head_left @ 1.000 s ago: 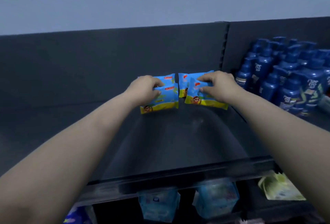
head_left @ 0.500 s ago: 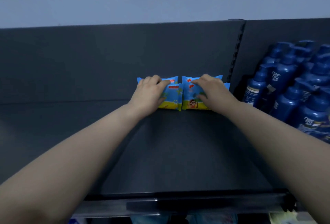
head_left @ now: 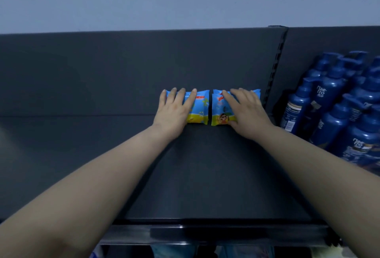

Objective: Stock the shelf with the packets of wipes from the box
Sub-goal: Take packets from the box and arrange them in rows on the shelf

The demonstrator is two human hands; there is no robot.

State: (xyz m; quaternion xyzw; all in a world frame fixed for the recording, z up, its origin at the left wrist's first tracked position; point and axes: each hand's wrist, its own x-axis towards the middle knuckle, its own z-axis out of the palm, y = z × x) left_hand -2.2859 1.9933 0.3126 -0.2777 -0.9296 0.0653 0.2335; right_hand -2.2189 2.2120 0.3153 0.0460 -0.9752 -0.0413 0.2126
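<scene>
Fingers [head_left: 181, 97] of the left hand [head_left: 174, 113] lie straight and spread, flat against the front of the left packet of wipes [head_left: 199, 109], gripping nothing. Those of the right hand [head_left: 247, 113] are likewise stretched out, palm down over the right packet [head_left: 220, 111], pressing on it rather than curling round it. Both packets are blue with a yellow band along the lower edge. They sit side by side at the very back of the shelf [head_left: 205, 175], with a narrow dark gap between them and their top edges against the back panel [head_left: 102, 72]. Whether they stand fully upright or lean back cannot be told.

The right packet ends just beside the slotted upright post [head_left: 275, 68] that divides the bay. Beyond that post, on the right, a crowd of dark blue pump bottles [head_left: 329, 105] stands in rows. Both forearms reach in over the shelf's dark surface from the near corners. Along the near edge runs a glossy price rail [head_left: 205, 234], and below it some blurred goods show. Above the back panel is a pale wall [head_left: 185, 0]
</scene>
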